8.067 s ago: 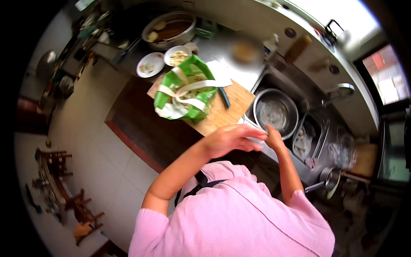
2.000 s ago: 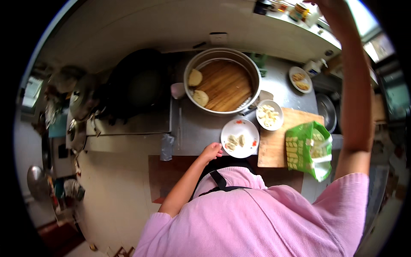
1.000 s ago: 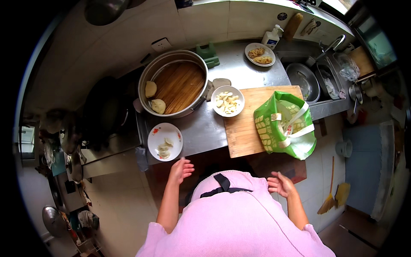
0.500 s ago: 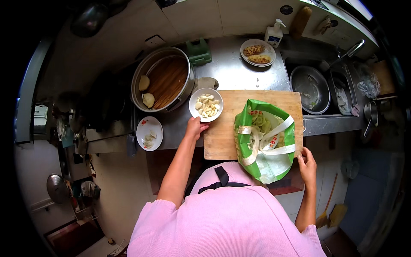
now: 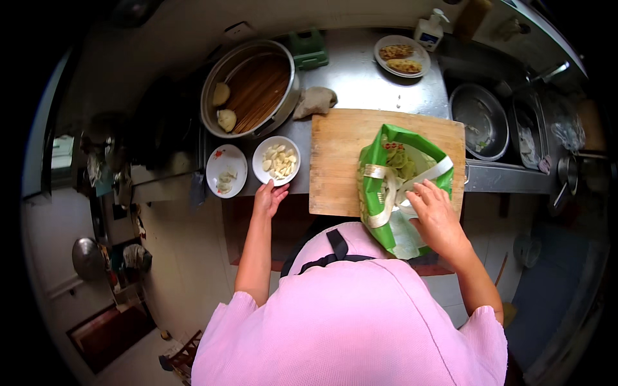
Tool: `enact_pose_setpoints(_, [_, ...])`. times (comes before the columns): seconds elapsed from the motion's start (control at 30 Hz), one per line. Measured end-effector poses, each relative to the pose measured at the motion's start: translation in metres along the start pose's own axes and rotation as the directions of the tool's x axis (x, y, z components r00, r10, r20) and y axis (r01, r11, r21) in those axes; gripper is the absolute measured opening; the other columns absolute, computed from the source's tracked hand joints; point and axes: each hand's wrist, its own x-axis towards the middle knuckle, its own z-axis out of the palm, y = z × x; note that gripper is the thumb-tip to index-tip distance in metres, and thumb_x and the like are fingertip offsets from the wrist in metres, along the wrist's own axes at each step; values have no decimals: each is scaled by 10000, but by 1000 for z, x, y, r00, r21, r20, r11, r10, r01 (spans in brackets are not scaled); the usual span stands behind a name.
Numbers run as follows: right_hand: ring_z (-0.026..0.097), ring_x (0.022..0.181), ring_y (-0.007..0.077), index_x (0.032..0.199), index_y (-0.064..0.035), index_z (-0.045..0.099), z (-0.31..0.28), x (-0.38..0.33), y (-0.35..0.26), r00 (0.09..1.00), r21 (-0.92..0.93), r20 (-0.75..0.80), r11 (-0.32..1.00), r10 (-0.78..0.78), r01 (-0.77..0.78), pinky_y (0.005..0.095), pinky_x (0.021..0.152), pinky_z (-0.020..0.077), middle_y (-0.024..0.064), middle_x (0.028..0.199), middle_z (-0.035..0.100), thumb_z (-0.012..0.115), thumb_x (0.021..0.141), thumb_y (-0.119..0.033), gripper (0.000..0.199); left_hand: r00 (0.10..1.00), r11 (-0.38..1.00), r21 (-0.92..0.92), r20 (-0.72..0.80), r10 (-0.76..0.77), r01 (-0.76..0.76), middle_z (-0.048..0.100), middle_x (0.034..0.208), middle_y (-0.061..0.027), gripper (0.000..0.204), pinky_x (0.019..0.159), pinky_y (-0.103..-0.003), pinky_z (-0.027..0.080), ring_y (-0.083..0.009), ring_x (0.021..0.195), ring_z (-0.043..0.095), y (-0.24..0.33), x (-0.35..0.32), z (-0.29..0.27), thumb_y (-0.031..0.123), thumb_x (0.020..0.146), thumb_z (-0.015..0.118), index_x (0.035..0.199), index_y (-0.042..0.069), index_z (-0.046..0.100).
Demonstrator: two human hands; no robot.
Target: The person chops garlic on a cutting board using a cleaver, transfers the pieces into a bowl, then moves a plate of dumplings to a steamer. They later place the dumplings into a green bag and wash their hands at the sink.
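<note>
My left hand (image 5: 270,198) grips the near rim of a white bowl of peeled garlic cloves (image 5: 278,162), thumb and fingers at its edge. The bowl is just left of the wooden cutting board (image 5: 335,154), next to a smaller white dish with a red pattern (image 5: 239,157) that holds a few pale scraps. On the board's right part a green and white carrier bag (image 5: 378,222) stands with its mouth wide and pale green peelings inside. Over its mouth is my right hand (image 5: 439,219), fingers apart, by a white bag strap (image 5: 434,172); its fingertips' contact is unclear.
A big round steamer pot (image 5: 290,106) with two pale pieces in it stands at the back left, beside a crumpled cloth (image 5: 315,103) and a green plastic holder (image 5: 309,48). Behind the board are a plate of browned food (image 5: 380,61) and a pump bottle (image 5: 430,32). A metal basin (image 5: 479,119) sits in the sink at right.
My left hand has carried the garlic bowl leftward, away from the board to beside the dish. My right hand has moved from the board's right edge up over the bag's mouth. The view has shifted.
</note>
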Motion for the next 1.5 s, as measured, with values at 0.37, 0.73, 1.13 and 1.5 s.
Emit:
enact_pose_setpoints(0.37, [527,715,229,757,-71,513,20,15,2,992,-111,-20,986,122,-123,373,653,343,67,715,540,521,685,-60,73,999,1000,-12,-28,-18,18,578,900,-99,453,632,-315,472,-205,791,583,-8,-12,-23,460,842,419,1040,55,464])
enact_pose_setpoints(0.73, [533,743,233,818,-69,545,27,-4,9,965,-414,232,910,123,-16,463,790,310,74,732,554,521,676,-32,148,652,430,534,734,192,-728,596,765,-72,132,613,-251,451,-140,697,575,33,-130,169,106,799,533,880,10,574])
enact_pose_setpoints(1.13, [542,697,110,972,-3,435,6,-22,15,829,957,-158,289,537,-4,235,666,459,58,831,548,421,866,-58,121,449,-445,249,784,-428,-860,585,673,-128,353,944,-545,178,-286,740,572,-3,-124,238,382,737,572,846,47,596])
enact_pose_setpoints(1.5, [521,859,311,948,-6,480,7,-15,-61,848,482,-502,869,172,109,379,762,416,155,930,521,534,730,-12,225,629,914,339,666,-400,223,531,1021,-100,409,850,-311,398,-181,937,529,12,-151,265,237,861,467,1195,18,380])
